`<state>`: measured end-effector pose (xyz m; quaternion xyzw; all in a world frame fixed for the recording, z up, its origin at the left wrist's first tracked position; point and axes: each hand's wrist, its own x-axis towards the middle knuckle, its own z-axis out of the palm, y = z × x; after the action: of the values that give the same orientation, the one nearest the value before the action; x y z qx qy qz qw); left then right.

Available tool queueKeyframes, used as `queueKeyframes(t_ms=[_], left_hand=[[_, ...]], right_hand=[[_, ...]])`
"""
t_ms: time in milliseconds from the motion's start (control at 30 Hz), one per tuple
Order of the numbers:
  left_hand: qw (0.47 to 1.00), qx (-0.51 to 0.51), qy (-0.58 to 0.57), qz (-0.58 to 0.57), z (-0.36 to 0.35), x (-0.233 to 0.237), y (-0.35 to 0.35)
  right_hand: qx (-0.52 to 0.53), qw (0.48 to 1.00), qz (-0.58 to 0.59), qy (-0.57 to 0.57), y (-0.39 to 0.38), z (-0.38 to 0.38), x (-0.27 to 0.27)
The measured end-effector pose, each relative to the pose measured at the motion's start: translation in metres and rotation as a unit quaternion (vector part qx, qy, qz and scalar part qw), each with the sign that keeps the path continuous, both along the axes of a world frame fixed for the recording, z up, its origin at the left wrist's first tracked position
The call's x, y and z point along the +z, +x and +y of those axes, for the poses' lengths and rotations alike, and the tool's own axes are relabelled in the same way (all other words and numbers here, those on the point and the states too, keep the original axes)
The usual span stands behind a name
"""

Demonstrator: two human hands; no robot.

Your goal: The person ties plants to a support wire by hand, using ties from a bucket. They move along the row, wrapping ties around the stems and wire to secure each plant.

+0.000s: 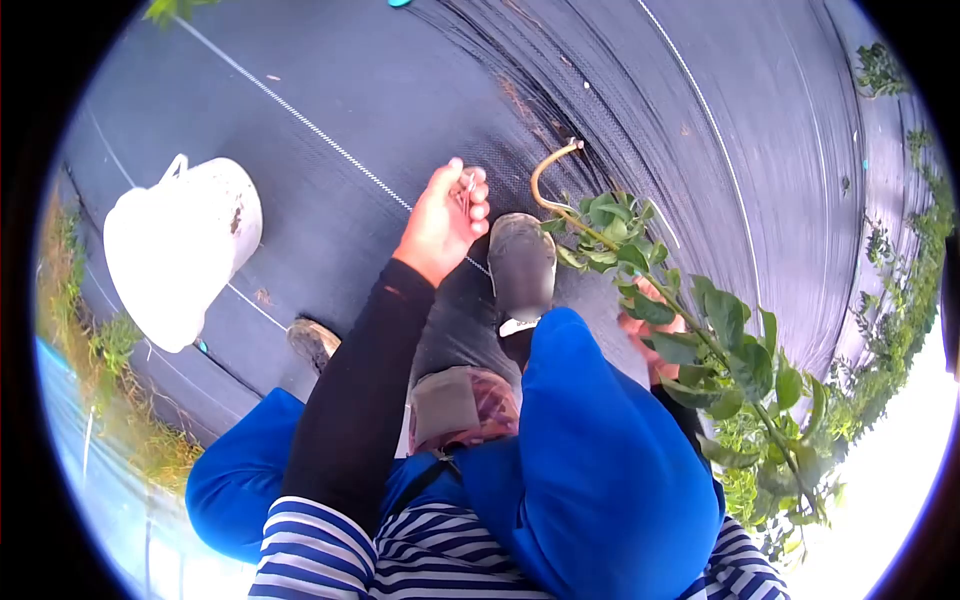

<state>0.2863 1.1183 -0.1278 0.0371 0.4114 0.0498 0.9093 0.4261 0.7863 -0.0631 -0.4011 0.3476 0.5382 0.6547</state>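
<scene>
My left hand (440, 225) is raised over the ground sheet, palm up with the fingers curled in. Some small thin pieces (467, 195) show in it, too small to name. My right hand (652, 322) is beside a leafy plant (745, 365), partly covered by its leaves, so its fingers do not show well. The plant's bare brown stem (540, 182) bends in a curve from a hole in the sheet, and its leafy part leans toward me at the right.
A white bucket (185, 245) with a dirt mark lies tipped on the black woven ground sheet (330, 70) at left. My dark shoe (523, 265) is close to the stem. More greenery (900, 330) lines the right side, and grass (115, 340) grows at far left.
</scene>
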Motion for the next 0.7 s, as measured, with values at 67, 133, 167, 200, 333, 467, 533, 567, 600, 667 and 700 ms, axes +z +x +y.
queueKeyframes(t_ms=[67, 133, 167, 200, 333, 467, 533, 567, 600, 667, 700], left_hand=[[1.0, 0.006, 0.026, -0.008, 0.001, 0.02, -0.025], [0.998, 0.021, 0.058, -0.024, -0.002, 0.048, -0.053], [0.995, 0.032, 0.071, -0.055, -0.003, 0.055, -0.065], [0.992, 0.042, 0.084, -0.087, -0.007, 0.062, -0.075], [0.983, 0.087, 0.088, -0.136, -0.027, 0.092, -0.103], [0.973, 0.128, 0.101, -0.162, -0.037, 0.139, -0.12], [0.973, 0.136, 0.104, -0.155, -0.034, 0.169, -0.131], [0.974, 0.146, 0.098, -0.14, -0.032, 0.185, -0.135], [0.971, 0.162, 0.094, -0.148, -0.03, 0.2, -0.141], [0.968, 0.161, 0.1, -0.163, -0.027, 0.231, -0.154], [0.969, 0.165, 0.1, -0.156, -0.028, 0.252, -0.16]], right_hand=[[-0.072, 0.995, 0.064, 0.002, -0.024, -0.008, 0.002], [0.064, 0.984, 0.04, 0.159, -0.023, -0.023, -0.023], [0.101, 0.988, -0.036, 0.113, -0.027, -0.014, -0.014], [0.13, 0.983, -0.059, 0.112, -0.027, -0.01, -0.012], [0.141, 0.981, -0.114, 0.064, -0.04, 0.011, 0.025], [0.215, 0.938, -0.261, -0.083, -0.058, 0.036, 0.082], [0.198, 0.913, -0.349, -0.074, -0.069, 0.056, 0.138], [0.182, 0.883, -0.425, -0.074, -0.074, 0.066, 0.165], [0.194, 0.82, -0.535, -0.06, -0.082, 0.081, 0.197], [0.18, 0.705, -0.686, -0.008, -0.106, 0.119, 0.258], [0.18, 0.663, -0.726, 0.022, -0.126, 0.139, 0.289]])
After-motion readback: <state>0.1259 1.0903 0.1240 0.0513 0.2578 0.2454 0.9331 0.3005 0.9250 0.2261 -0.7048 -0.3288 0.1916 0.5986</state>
